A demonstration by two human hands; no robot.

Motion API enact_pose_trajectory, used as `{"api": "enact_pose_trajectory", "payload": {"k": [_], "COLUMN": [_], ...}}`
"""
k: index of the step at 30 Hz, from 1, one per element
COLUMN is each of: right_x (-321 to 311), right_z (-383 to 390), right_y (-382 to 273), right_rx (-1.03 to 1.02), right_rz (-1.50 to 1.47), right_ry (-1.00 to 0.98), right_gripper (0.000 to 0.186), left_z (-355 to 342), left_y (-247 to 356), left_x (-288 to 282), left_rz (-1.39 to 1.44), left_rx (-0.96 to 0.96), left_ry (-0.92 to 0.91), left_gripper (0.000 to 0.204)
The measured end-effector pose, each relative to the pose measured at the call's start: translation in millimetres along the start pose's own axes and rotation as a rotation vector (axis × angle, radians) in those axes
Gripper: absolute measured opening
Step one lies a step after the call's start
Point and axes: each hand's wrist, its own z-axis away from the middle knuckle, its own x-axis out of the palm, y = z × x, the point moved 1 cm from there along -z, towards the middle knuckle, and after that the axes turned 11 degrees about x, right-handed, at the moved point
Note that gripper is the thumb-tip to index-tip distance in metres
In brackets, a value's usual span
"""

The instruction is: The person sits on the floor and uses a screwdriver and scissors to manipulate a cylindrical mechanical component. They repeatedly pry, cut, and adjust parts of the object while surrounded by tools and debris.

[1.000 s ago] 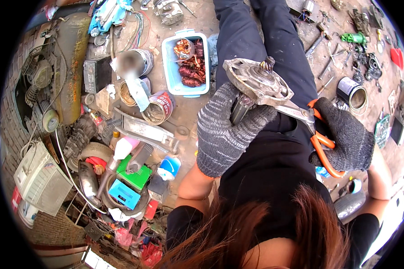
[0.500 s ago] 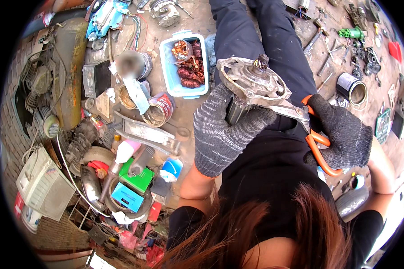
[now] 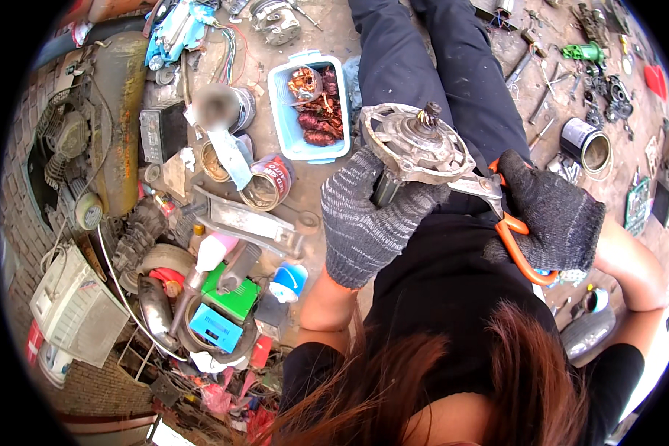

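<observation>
Above my lap, my left hand [image 3: 375, 223], in a grey knitted glove, grips a metal motor end housing [image 3: 412, 145] from below. The round housing has open slots around its rim, and a short, dark toothed shaft stands up from its middle. A dark cylindrical part shows beneath it, between my fingers and thumb. My right hand [image 3: 554, 212], also gloved, is closed around the orange handles of a pair of pliers [image 3: 489, 191]. Their metal jaws reach the housing's right edge from below. The jaw tips are hidden under the housing, so their exact grip cannot be seen.
A light blue basket [image 3: 281, 111] with reddish copper windings [image 3: 320, 123] stands left of my legs. Open cans [image 3: 267, 182] and a metal bracket [image 3: 249, 223] lie nearby. To the right are another can [image 3: 586, 145], scattered tools, a green circuit board [image 3: 637, 207] and metal parts.
My right hand and the pliers have shifted slightly left and up, and the handles look closer together. The housing has tilted a little and sits slightly lower, still in my left hand.
</observation>
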Motion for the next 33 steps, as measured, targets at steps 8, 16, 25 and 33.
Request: {"api": "enact_pose_trajectory", "payload": {"k": [8,16,25,33], "right_x": [14,26,36,38], "right_z": [-2,-12,-13,-14], "right_y": [5,8,10,7], "right_rx": [-0.020,0.002,-0.127,-0.095], "right_rz": [0.099,0.087,0.053,0.082], "right_ry": [0.132,0.194,0.312,0.314], "right_gripper": [0.058,0.074,0.070,0.065], "left_z": [3,6,6,3], "left_y": [-9,-21,-23,-19], "left_x": [-1,0,0,-3], "left_rz": [0.100,0.113,0.202,0.131], "left_rx": [-0.248,-0.264,-0.306,-0.301], "left_ry": [0.039,0.076,0.078,0.033], "left_gripper": [0.035,0.032,0.035,0.034]}}
